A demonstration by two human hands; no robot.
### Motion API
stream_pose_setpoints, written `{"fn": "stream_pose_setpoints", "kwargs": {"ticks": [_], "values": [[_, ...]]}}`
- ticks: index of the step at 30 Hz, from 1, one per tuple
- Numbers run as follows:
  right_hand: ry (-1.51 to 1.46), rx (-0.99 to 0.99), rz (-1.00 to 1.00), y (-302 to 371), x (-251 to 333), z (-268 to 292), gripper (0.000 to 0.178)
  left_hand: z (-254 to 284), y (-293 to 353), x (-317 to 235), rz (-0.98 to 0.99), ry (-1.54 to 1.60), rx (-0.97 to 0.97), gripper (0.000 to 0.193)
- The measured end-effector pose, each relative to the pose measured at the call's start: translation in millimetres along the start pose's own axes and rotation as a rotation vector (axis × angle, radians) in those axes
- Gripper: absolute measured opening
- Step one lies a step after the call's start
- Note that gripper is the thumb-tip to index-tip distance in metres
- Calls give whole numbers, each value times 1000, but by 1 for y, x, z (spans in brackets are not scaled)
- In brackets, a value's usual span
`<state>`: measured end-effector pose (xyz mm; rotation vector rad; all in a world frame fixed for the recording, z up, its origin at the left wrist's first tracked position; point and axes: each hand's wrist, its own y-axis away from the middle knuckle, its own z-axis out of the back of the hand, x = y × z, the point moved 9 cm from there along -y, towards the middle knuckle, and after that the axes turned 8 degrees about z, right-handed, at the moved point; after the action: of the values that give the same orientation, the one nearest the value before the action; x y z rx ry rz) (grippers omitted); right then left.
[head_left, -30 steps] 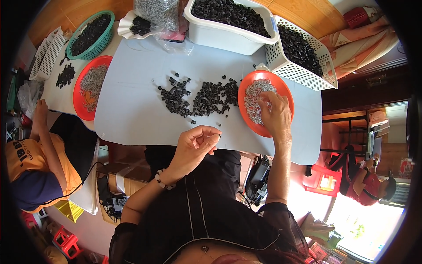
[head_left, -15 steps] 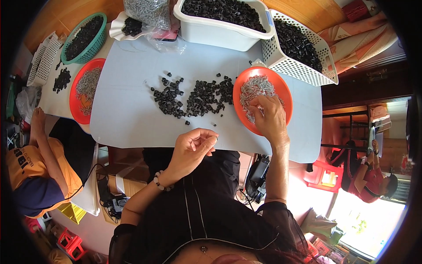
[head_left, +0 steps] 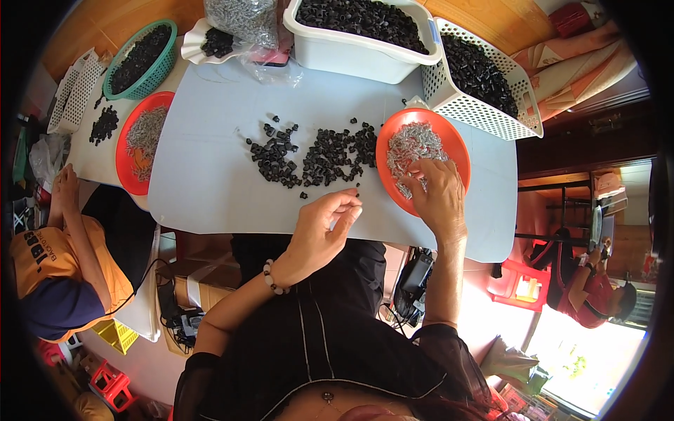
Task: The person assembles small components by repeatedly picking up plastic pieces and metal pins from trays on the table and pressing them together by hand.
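Light-blue tabletop [head_left: 203, 161] fills upper middle of frame; wood-toned panelling [head_left: 488, 24] beyond, pinkish floor [head_left: 151, 358] lower left. White tub [head_left: 351, 64] and perforated basket [head_left: 481, 116] line the far edge. Black parts [head_left: 333, 156] lie mid-table; silver parts [head_left: 414, 144] sit in the orange-red dish [head_left: 460, 144], right of them. Room to move: tabletop's left side, plus strip along near edge. Left hand [head_left: 324, 228] over that edge, thumb and fingers nearly together; can't tell if holding anything. Right hand [head_left: 442, 200] over dish, fingertips at silver parts; can't tell its grip.
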<state>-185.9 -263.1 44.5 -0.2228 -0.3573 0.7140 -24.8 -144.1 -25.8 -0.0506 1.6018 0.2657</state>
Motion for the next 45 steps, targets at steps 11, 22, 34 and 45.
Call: {"fn": "stream_pose_setpoints", "kwargs": {"ticks": [11,22,34,45], "values": [[-29,-19,-13,-5,-2,5,7,9,16,-5,-48,60,48,15],[-800,-82,-328,-1,-38,-8,14,-3,-2,-29,-7,89,97,13],[-1267,-144,-341,13,-37,0,18,-66,-59,-116,-576,-489,70,16],[-884,-197,-231,8,-39,9,13,-76,-74,-102,-452,-432,130,12]]}}
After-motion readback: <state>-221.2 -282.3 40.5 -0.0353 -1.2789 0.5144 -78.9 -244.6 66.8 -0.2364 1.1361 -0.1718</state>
